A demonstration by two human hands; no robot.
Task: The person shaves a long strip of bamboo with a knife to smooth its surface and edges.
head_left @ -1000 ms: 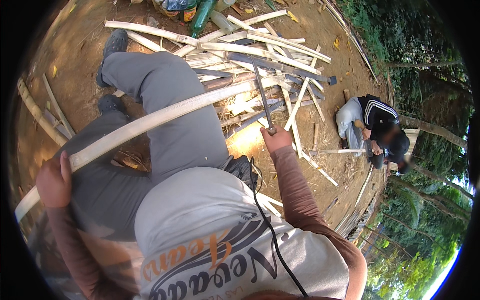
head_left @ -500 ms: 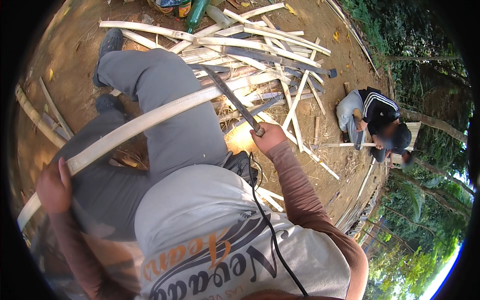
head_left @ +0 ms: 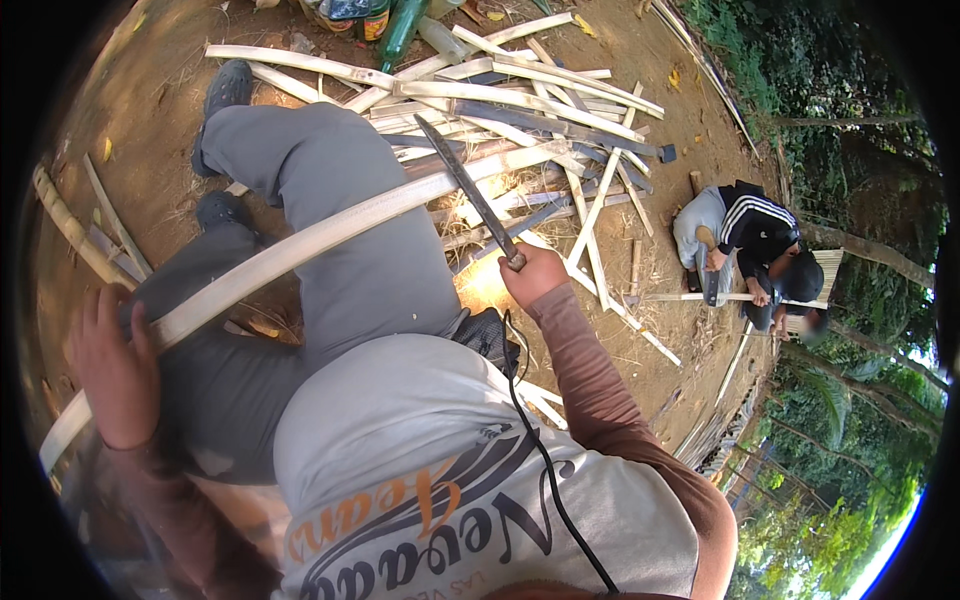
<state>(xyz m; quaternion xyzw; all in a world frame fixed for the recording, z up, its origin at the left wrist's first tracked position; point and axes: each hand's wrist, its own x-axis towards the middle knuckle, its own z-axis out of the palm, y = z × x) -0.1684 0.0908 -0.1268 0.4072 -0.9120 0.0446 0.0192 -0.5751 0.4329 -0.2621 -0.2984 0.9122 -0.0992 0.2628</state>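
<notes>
A long pale bamboo strip slants across my thighs, its far end lying on the pile of strips. Toward the strip's near left end is my left hand, its fingers stretched out over it and not wrapped round it. My right hand is closed round the handle of a machete. The dark blade points up and to the left, crossing over the strip beyond my knee.
Many cut bamboo strips lie heaped on the dirt ahead. Green bottles stand at the top. A hammer-like tool lies right of the heap. Another person crouches at the right, working on a strip. A black cable hangs over my shirt.
My left hand has loosened from the strip, its fingers lifting and straightening. The machete blade has tilted slightly. The other person's blade has shifted along their strip.
</notes>
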